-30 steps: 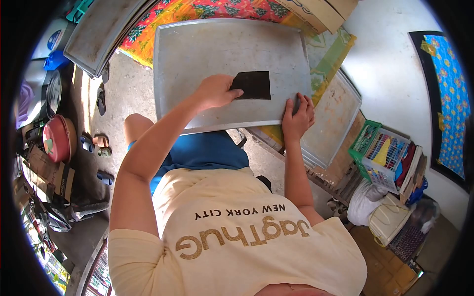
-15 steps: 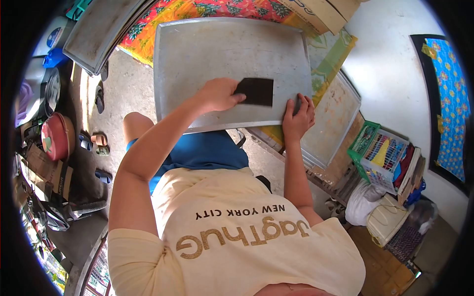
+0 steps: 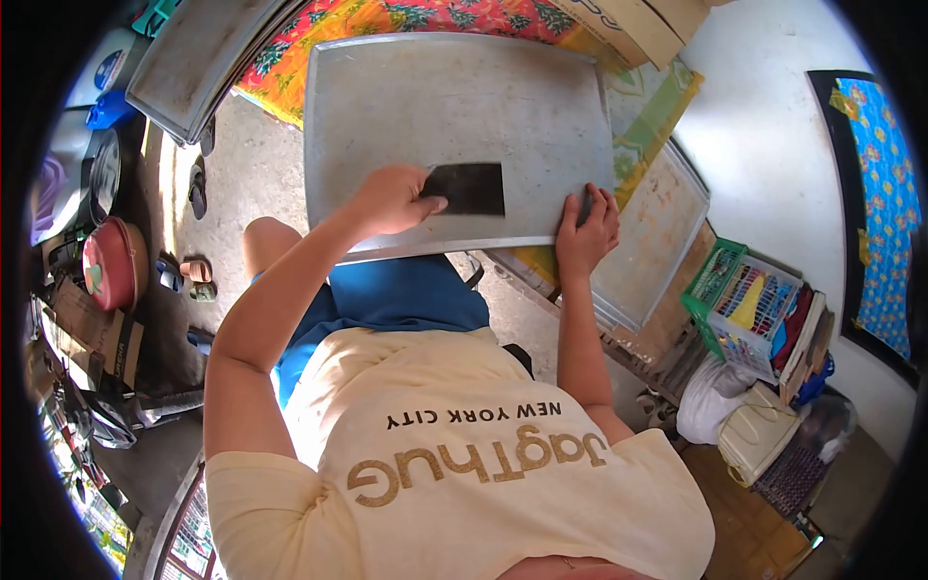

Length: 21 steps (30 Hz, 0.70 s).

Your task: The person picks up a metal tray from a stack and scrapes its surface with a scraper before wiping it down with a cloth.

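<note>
My left hand (image 3: 391, 200) pinches the left end of a flat, dark rectangular piece (image 3: 469, 188), which lies against the grey metal tray (image 3: 454, 106). The tray is broad, with a raised rim and brownish smudges, and its near edge is over my lap. At the tray's near right corner, my right hand (image 3: 588, 232) grips the rim, fingers curled round it. Something small and dark shows between its thumb and fingers, too hidden to name.
More metal trays stand at the upper left (image 3: 198, 68) and lie at the right (image 3: 652, 237). A cardboard box (image 3: 628, 29) is at the top. Baskets (image 3: 754, 309) and bags (image 3: 759, 430) are at the right; slippers (image 3: 196, 271) lie on the left floor.
My left hand and the dark piece have moved left and slightly toward my body across the tray. My right hand keeps its hold on the rim.
</note>
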Tool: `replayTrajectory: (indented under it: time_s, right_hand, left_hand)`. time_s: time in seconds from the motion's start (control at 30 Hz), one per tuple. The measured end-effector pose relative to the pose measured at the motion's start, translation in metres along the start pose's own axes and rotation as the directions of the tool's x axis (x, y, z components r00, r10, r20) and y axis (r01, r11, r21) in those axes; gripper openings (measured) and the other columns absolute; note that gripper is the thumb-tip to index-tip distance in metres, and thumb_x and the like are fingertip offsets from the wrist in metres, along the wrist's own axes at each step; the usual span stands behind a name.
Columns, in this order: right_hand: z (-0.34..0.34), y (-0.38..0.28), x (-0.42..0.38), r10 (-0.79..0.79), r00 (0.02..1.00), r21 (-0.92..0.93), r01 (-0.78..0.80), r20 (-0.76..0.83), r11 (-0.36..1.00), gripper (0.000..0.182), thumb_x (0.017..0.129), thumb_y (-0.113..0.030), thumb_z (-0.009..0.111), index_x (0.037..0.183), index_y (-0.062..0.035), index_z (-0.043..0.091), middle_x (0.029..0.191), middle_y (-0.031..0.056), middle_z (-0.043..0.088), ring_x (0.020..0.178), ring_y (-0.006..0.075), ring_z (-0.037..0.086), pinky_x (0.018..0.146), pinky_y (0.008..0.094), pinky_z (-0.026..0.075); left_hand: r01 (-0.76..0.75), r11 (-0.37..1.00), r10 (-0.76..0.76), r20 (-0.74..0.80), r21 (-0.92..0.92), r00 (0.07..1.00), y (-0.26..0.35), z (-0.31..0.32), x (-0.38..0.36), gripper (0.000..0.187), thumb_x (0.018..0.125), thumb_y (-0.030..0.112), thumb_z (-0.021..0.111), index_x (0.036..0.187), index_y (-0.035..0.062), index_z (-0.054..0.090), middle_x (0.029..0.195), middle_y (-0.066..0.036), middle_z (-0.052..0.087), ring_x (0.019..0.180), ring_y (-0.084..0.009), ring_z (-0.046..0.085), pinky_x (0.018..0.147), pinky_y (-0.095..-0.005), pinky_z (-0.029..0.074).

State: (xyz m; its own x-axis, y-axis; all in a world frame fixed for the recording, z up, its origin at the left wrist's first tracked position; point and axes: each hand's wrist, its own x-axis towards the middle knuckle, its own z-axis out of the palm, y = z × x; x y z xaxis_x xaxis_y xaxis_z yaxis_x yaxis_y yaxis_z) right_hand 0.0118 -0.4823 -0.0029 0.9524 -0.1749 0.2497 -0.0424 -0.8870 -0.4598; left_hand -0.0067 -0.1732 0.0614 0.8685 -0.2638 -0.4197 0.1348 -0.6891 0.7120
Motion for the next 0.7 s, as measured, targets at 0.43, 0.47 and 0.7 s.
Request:
replayTrajectory:
  time_s: [0.43, 0.47, 0.7]
  right_hand:
    - [0.000, 0.000, -0.001, -0.003, 1.000, 0.010, 0.003, -0.006, 1.000, 0.040, 0.092, -0.039, 0.061, 0.124, -0.0145, 0.062, 0.135, 0.0090, 0.052, 0.128, 0.0287, 0.045, 0.109, 0.0488, 0.024]
    - [-0.001, 0.000, -0.001, -0.005, 1.000, 0.007, 0.005, -0.006, 1.000, 0.040, 0.092, -0.038, 0.061, 0.124, -0.0146, 0.062, 0.135, 0.0090, 0.052, 0.128, 0.0287, 0.045, 0.109, 0.0488, 0.024]
    - [0.000, 0.001, -0.001, -0.010, 1.000, -0.003, 0.010, -0.014, 1.000, 0.040, 0.092, -0.038, 0.061, 0.124, -0.0150, 0.062, 0.134, 0.0089, 0.052, 0.128, 0.0289, 0.045, 0.109, 0.0487, 0.024]
  left_hand:
    - [0.036, 0.999, -0.038, 0.055, 0.039, 0.998, 0.006, -0.011, -0.017, 0.020, 0.088, 0.028, 0.066, 0.089, 0.0087, 0.068, 0.073, -0.016, 0.064, 0.074, -0.0368, 0.062, 0.067, -0.0434, 0.047]
    - [0.042, 0.999, -0.042, 0.000, -0.008, 0.999, 0.004, -0.009, -0.017, 0.020, 0.088, 0.028, 0.066, 0.089, 0.0086, 0.068, 0.073, -0.016, 0.064, 0.074, -0.0367, 0.062, 0.067, -0.0432, 0.047]
    - [0.064, 0.997, -0.065, -0.022, -0.051, 0.998, -0.002, -0.005, -0.018, 0.021, 0.088, 0.029, 0.066, 0.089, 0.0082, 0.068, 0.072, -0.015, 0.064, 0.073, -0.0356, 0.062, 0.068, -0.0425, 0.047]
